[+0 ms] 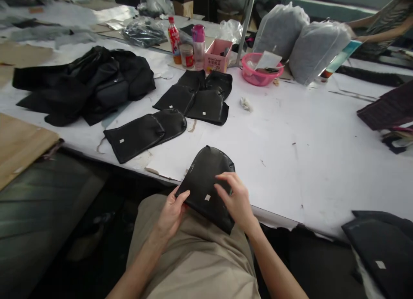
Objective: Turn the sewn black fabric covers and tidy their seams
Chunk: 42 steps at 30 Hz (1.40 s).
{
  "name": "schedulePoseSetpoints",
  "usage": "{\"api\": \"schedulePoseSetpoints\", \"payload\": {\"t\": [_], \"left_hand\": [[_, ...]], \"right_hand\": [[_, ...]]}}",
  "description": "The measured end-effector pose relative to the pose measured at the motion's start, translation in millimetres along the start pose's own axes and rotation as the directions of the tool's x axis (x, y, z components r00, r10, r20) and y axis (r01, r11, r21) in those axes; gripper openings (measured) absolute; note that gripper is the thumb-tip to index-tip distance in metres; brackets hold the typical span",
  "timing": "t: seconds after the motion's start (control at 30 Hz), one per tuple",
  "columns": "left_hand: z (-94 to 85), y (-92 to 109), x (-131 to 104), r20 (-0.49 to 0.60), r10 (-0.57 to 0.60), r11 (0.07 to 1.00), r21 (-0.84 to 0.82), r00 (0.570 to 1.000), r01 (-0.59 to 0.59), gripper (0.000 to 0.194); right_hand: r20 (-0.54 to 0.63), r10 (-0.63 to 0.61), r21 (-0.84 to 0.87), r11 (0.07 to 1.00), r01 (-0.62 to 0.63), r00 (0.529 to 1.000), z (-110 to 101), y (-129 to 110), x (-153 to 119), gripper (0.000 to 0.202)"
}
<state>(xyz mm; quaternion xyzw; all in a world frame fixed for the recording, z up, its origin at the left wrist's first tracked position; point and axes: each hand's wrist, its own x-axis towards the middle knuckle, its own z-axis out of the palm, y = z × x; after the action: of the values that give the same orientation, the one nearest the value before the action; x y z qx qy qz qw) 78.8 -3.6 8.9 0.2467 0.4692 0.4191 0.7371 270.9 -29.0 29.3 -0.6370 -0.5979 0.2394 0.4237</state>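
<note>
A black flat piece [206,174] with a rounded top and a small white label lies over the table's front edge and my lap. My left hand [172,211] pinches its lower left corner, thumb on top. Over its right side is my right hand [237,198], thumb and index finger apart with a gap between them; its other fingers lie near the piece's right edge. Similar black pieces with white labels lie beyond, one pair [135,135] at the left and a small group [193,97] farther back.
On the white table [290,161] are a black fabric heap [106,84], a red bottle [174,41], a pink box [218,56], a pink basket [258,77] and grey wrapped bundles [318,49]. A person's arms [383,28] show at the back right. More black pieces [380,247] sit lower right.
</note>
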Motion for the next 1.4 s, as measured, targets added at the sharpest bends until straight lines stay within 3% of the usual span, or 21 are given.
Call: {"api": "schedulePoseSetpoints", "payload": {"t": [0.07, 0.1, 0.17, 0.27, 0.33, 0.47, 0.63, 0.73, 0.87, 1.07, 1.3, 1.4], "left_hand": [[-11.1, 0.9, -0.9, -0.041, -0.014, 0.998, -0.061, 0.999, 0.011, 0.039], [-15.8, 0.7, -1.0, -0.062, -0.018, 0.997, -0.080, 0.998, 0.013, 0.038], [-23.6, -1.1, 0.0, -0.092, -0.016, 0.994, -0.106, 0.996, 0.006, 0.037], [-32.8, -5.7, 2.1, -0.113, 0.009, 0.992, -0.125, 0.994, -0.024, 0.033], [-37.9, -8.1, 2.5, -0.149, 0.016, 0.989, -0.144, 0.989, -0.038, 0.031], [-45.8, -8.2, 1.1, -0.209, 0.017, 0.987, -0.153, 0.978, -0.050, 0.027], [-55.8, -5.5, 2.8, -0.143, 0.143, 0.984, -0.082, 0.979, -0.156, 0.027], [-65.0, -5.6, 6.7, -0.167, 0.207, 0.977, -0.019, 0.964, -0.213, 0.028], [-75.3, -4.3, 12.0, -0.313, 0.241, 0.969, 0.025, 0.919, -0.245, 0.028], [-73.7, 4.2, 11.0, -0.391, 0.280, 0.953, 0.004, 0.877, -0.303, 0.027], [-75.7, 8.5, 8.1, -0.437, 0.268, 0.952, -0.013, 0.858, -0.304, 0.028], [-77.8, 9.3, 8.3, -0.392, 0.293, 0.956, 0.087, 0.872, -0.281, 0.021]], "right_hand": [[-0.187, 0.161, 0.021, 0.987, -0.160, 0.969, -7.6, 25.6, 13.4, 0.027], [-0.199, 0.257, 0.102, 0.965, -0.241, 0.946, -9.0, 37.6, 19.3, 0.033], [-0.055, 0.426, 0.299, 0.870, -0.392, 0.903, -7.1, 55.7, 27.4, 0.042], [0.083, 0.526, 0.409, 0.757, -0.510, 0.847, 1.6, 65.2, 31.9, 0.054], [0.078, 0.535, 0.396, 0.758, -0.519, 0.841, 6.8, 63.8, 33.4, 0.057], [0.075, 0.464, 0.365, 0.811, -0.458, 0.882, 13.4, 57.7, 39.9, 0.052], [0.244, 0.441, 0.379, 0.777, -0.504, 0.864, 18.8, 45.9, 46.4, 0.047], [0.287, 0.435, 0.438, 0.733, -0.520, 0.854, 18.9, 37.2, 44.3, 0.043], [0.357, 0.399, 0.568, 0.625, -0.535, 0.845, 17.7, 28.5, 36.8, 0.037], [0.427, 0.472, 0.661, 0.420, -0.623, 0.771, 24.6, 22.8, 25.3, 0.039], [0.449, 0.522, 0.588, 0.439, -0.679, 0.726, 30.5, 22.5, 15.7, 0.044], [0.492, 0.507, 0.619, 0.368, -0.694, 0.707, 32.7, 25.3, 12.3, 0.049]]}}
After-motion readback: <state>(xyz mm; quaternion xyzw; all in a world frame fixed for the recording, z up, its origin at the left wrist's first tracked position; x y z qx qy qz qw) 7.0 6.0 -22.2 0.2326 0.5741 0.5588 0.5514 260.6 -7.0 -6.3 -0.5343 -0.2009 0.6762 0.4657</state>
